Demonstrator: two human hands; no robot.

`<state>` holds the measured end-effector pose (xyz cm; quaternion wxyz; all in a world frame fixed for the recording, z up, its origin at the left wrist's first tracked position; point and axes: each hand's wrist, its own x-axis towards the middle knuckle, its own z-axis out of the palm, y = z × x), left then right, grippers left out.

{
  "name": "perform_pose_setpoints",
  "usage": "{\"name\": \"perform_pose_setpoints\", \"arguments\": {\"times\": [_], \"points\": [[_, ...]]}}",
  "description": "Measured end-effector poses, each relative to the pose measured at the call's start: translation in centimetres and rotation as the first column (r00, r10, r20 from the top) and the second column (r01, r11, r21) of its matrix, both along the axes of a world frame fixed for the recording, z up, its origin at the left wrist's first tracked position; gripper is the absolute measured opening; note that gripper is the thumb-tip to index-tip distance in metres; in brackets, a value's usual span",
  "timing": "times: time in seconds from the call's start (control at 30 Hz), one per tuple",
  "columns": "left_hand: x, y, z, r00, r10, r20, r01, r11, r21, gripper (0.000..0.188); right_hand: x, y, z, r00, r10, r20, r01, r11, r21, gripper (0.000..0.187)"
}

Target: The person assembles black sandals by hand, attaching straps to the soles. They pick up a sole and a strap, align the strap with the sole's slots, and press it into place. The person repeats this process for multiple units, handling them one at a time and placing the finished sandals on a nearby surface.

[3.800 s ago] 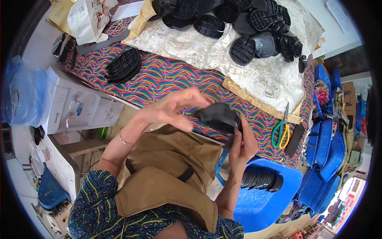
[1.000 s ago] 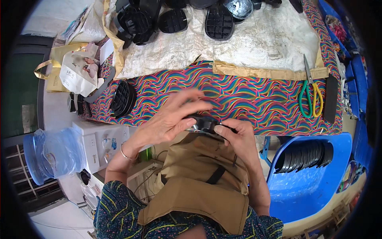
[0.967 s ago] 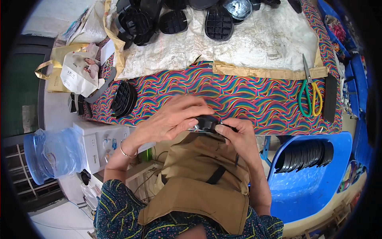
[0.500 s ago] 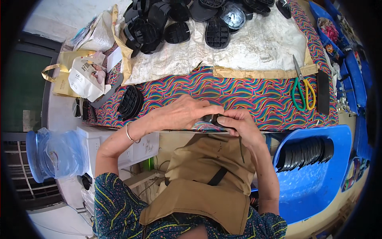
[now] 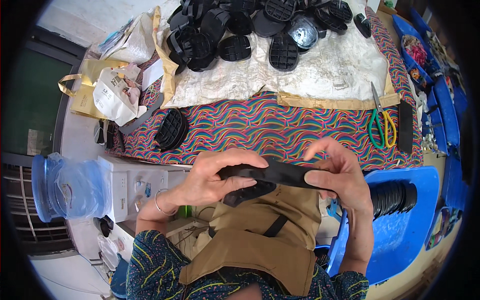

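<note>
A broad black strap is stretched sideways between my two hands, over my brown apron at the table's near edge. My left hand pinches its left end between thumb and fingers. Below that hand hangs a dark ribbed part; whether it is joined to the strap I cannot tell. My right hand grips the other end with the thumb in front, its index finger raised and bent. Beyond my left hand a pair of stacked black oval grid pads rests on the patterned cloth.
Black pads with straps are heaped on a white sheet at the back. Scissors and a dark flat strip lie at the right. A blue tub holds a row of black curved pieces. Bags stand left.
My hands have come nearer my body and moved apart, the right one further right. The black strap, mostly hidden between the fingers before, now shows at length. The whole view has shifted slightly.
</note>
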<state>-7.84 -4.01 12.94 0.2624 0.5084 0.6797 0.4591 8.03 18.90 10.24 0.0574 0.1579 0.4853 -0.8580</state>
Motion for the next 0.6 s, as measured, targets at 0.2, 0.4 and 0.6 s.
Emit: {"name": "perform_pose_setpoints", "arguments": {"times": [0.2,0.4,0.6], "points": [[1.1,-1.3,-0.5,0.986,0.122,0.113,-0.141,0.973,0.183,0.036,2.4,-1.1,-0.9,0.987,-0.142,-0.071,0.142,0.990,-0.018,0.019],[2.3,-1.6,-1.5,0.949,0.224,0.222,-0.282,0.917,0.282,0.041,3.3,-3.3,-2.5,0.954,-0.273,-0.126,0.258,0.958,-0.122,0.012],[3.5,-0.8,-1.8,0.862,0.301,0.408,-0.444,0.836,0.322,0.045,3.4,-6.7,-3.2,0.913,-0.387,-0.128,0.349,0.905,-0.244,0.015]]}}
